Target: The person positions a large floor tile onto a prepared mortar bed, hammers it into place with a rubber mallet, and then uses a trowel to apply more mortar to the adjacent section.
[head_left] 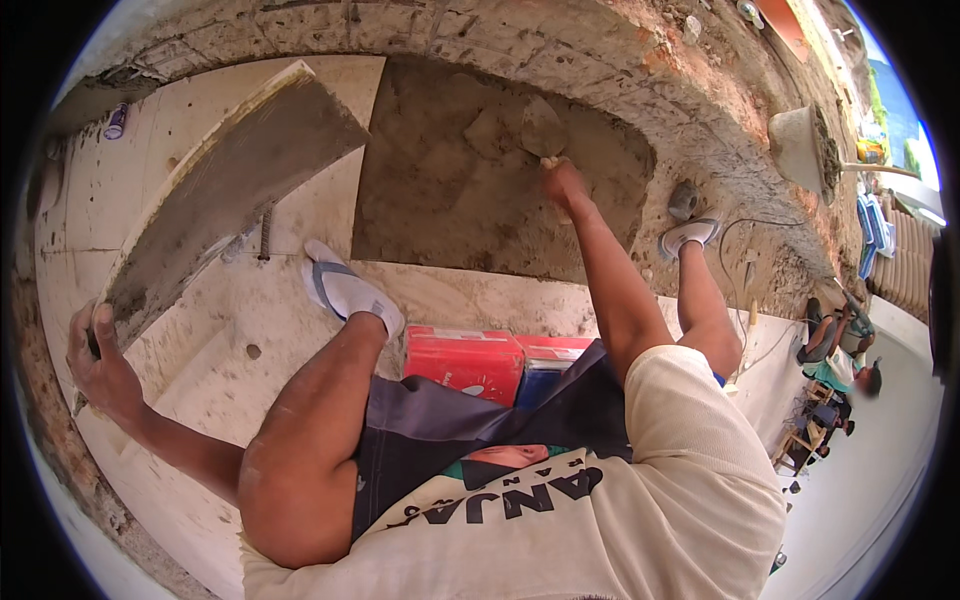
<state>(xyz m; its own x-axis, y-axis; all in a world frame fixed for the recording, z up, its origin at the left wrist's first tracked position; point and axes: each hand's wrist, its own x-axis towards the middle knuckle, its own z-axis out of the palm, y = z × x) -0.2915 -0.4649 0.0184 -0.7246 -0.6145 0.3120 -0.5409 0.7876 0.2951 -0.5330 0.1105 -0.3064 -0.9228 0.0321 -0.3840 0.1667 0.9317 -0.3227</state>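
My left hand (105, 362) grips the lower left end of a large tile (230, 185), held tilted at the left, its face coated with grey mortar and its edge pale. My right hand (563, 182) holds the handle of a trowel (543, 125), whose blade is on the wet grey mortar bed (450, 185) between pale laid tiles (120, 190) and the rough wall edge. My sandalled feet stand either side, the left on a tile, the right beside a dark lump (683, 200). A short ridged rod (264, 240) lies by the raised tile.
Red boxes (465, 360) sit below me. At the right are a bucket (800, 148), a loose cable (740, 225), bags (875, 235) and other people (840, 370), seated or crouching. A small purple can (116, 120) lies at the upper left. Rough masonry (500, 35) borders the far side.
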